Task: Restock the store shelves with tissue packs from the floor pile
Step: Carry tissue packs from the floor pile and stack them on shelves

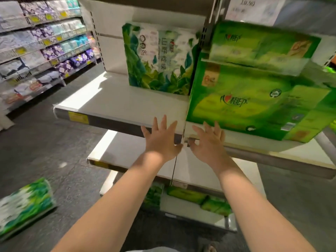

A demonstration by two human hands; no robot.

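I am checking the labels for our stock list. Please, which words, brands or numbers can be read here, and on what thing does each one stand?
"10.90": white paper price sign above the shelf; its smaller lines are blurred.
"山野绿": leaf-printed white and green tissue pack standing on the shelf.
"心相印": large bright green tissue pack, lower front.
"6": orange patch on the same pack; uncertain.
Yellow shelf-edge tag: too blurred.

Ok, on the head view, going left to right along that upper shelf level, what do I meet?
Yellow price label on the shelf edge → upright leaf-printed green-and-white tissue pack → perforated metal shelf upright → large bright green tissue pack, with another green pack stacked on top.
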